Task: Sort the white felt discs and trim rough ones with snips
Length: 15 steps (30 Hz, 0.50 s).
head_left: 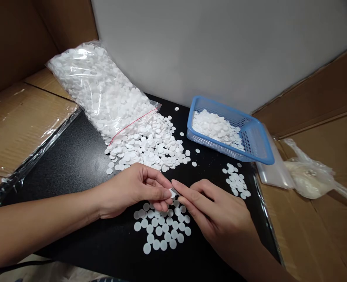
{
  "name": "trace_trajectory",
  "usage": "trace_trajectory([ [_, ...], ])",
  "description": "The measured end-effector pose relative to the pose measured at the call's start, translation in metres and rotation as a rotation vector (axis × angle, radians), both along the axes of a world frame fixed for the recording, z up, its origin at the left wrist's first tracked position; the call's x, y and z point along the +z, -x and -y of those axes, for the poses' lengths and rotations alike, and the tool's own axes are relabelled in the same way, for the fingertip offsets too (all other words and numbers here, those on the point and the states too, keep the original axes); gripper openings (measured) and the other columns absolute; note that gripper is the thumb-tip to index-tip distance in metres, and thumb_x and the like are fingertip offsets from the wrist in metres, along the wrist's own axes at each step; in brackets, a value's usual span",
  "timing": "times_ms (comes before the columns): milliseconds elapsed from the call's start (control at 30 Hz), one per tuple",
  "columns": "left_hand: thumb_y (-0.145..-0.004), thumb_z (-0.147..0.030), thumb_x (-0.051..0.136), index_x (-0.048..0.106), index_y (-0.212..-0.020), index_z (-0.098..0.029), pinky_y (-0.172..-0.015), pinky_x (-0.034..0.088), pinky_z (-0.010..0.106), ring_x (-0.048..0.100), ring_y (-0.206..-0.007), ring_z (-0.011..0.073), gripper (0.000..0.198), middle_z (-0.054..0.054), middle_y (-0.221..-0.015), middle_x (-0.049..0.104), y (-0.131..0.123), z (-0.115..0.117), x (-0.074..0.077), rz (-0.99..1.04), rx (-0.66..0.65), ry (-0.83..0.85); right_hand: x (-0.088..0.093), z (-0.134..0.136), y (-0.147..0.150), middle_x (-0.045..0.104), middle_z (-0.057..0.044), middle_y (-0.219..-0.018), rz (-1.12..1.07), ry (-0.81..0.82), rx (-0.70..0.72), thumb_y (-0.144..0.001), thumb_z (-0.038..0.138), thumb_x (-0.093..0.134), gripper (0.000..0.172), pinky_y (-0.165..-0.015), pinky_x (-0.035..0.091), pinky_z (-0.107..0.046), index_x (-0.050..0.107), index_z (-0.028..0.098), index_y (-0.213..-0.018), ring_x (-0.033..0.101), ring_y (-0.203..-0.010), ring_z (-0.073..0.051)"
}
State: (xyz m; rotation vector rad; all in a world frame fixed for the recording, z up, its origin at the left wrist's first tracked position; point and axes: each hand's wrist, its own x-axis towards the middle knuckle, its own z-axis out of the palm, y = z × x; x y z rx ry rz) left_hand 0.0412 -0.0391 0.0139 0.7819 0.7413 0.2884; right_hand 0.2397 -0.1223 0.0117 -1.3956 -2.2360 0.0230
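Over the black tabletop, my left hand (pixel 145 187) is closed, pinching a small white disc (pixel 172 193) between thumb and forefinger. My right hand (pixel 217 211) is closed on a thin grey blade-like tool (pixel 176 192) whose tip meets the edge of that disc. Most of the tool is hidden by the fingers. Just below both hands, a group of white discs (pixel 159 230) lies spread out in nearly a single layer. Behind the left hand, a heap of white discs (pixel 152 147) spills from the mouth of a clear zip bag (pixel 94 86).
A blue plastic basket (pixel 230 150) partly filled with white discs stands at the back right. A smaller cluster of discs (pixel 236 181) lies right of my right hand. Beyond the table (pixel 73 156) are a knotted plastic bag (pixel 310 178), flat clear bags (pixel 274 164) and cardboard walls (pixel 322 82).
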Motion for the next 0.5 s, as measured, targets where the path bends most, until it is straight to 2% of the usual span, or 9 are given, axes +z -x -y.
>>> trace_trajectory([
  [500,-0.079,-0.013,0.078,0.075,-0.080,-0.009,-0.058,0.054,0.014,0.068,-0.057,0.0072,0.005,0.001,-0.066,0.074,0.0004,0.0003,-0.0020,0.013,-0.021,-0.002,0.0019,0.0006,-0.0021,0.064,-0.001,-0.070,0.040,-0.017,0.002,-0.103,0.022,0.050,0.029,-0.048,0.038,-0.024,0.075,0.016,-0.117,0.057,-0.056,-0.010],
])
